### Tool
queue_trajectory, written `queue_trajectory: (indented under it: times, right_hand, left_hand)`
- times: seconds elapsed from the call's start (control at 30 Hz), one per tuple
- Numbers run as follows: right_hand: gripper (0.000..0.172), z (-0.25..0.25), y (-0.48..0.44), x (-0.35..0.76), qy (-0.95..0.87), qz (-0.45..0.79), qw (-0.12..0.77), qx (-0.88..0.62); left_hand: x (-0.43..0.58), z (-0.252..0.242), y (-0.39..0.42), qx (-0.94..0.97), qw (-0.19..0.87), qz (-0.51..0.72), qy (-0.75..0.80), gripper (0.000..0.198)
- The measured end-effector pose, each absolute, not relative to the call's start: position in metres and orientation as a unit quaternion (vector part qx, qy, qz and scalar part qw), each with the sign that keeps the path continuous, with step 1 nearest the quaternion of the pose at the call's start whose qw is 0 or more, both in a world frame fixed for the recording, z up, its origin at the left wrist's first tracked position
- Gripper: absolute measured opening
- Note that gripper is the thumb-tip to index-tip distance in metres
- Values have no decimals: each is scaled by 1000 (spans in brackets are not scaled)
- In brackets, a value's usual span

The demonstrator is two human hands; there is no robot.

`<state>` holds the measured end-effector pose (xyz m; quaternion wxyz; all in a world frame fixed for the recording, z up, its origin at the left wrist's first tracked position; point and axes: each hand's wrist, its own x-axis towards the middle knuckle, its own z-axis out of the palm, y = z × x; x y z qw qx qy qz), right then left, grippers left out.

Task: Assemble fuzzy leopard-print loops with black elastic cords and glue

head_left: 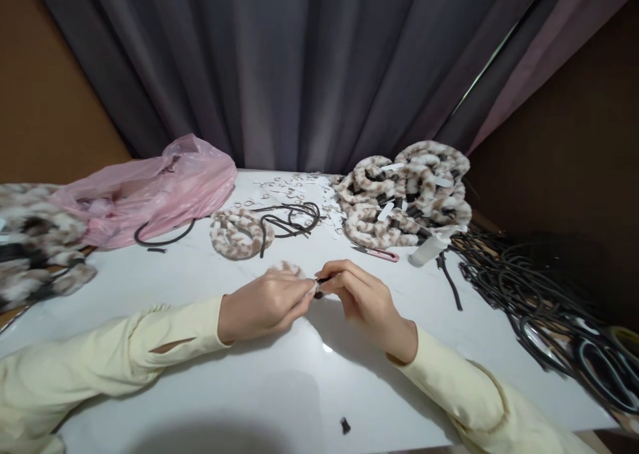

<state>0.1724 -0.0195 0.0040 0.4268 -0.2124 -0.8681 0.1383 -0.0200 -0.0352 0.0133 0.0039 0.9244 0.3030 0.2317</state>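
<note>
Just in front of me, my left hand (272,302) is closed around a fluffy white-and-brown plush strip (287,267), most of it hidden behind the fingers. My right hand (362,301) pinches a small black piece (319,293) at the end of the plush, and the fingertips of both hands almost meet there. Whether the black piece is cord or elastic cannot be made out. Beyond the hands lie a plush ring (238,234) and a loose coil of black cord (299,220).
Right of centre are piled plush rings (409,194), a pink cutter knife (382,254), a white bottle (429,247) and tangled black cords (519,294). A pink plastic bag (150,188) and more plush (40,241) lie left. A black scrap (345,426) sits near the front edge.
</note>
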Motion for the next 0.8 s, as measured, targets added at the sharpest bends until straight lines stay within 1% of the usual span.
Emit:
queue_trajectory:
  times: [0.1, 0.2, 0.23, 0.3, 0.43, 0.53, 0.6, 0.63, 0.67, 0.73, 0.8]
  right_hand:
    - [19, 7, -19, 170, -854, 181, 427, -235]
    - [9, 10, -17, 171, -841, 232, 412, -264]
    - [10, 11, -16, 171, -837, 247, 405, -272]
    - [13, 11, -15, 173, -834, 269, 387, -286]
    - [15, 11, -16, 173, -845, 277, 334, -314]
    - [13, 10, -17, 172, -851, 256, 336, -312]
    - [14, 8, -17, 172, -853, 230, 363, -296]
    - [15, 7, -17, 172, -855, 216, 376, -285]
    - [16, 5, -17, 172, -857, 205, 385, -274]
    - [19, 3, -17, 173, -864, 188, 394, -251]
    - [22, 3, -16, 173, -873, 173, 394, -232]
  left_hand:
    - [-20, 10, -34, 929, -92, 237, 269, 28]
    - [-20, 7, -32, 920, -200, 265, 208, 19]
    - [-21, 6, -31, 915, -232, 273, 188, 17]
    - [-22, 5, -30, 906, -279, 277, 155, 18]
    - [-24, 2, -27, 904, -320, 259, 119, 26]
    - [-26, 0, -27, 907, -313, 257, 116, 26]
    - [-26, 2, -28, 921, -246, 259, 157, 25]
    - [-27, 5, -29, 928, -181, 261, 195, 24]
    - [-27, 9, -30, 929, -94, 261, 243, 23]
    - [-27, 20, -29, 895, 128, 252, 345, 22]
    - [-26, 30, -26, 814, 342, 219, 415, 32]
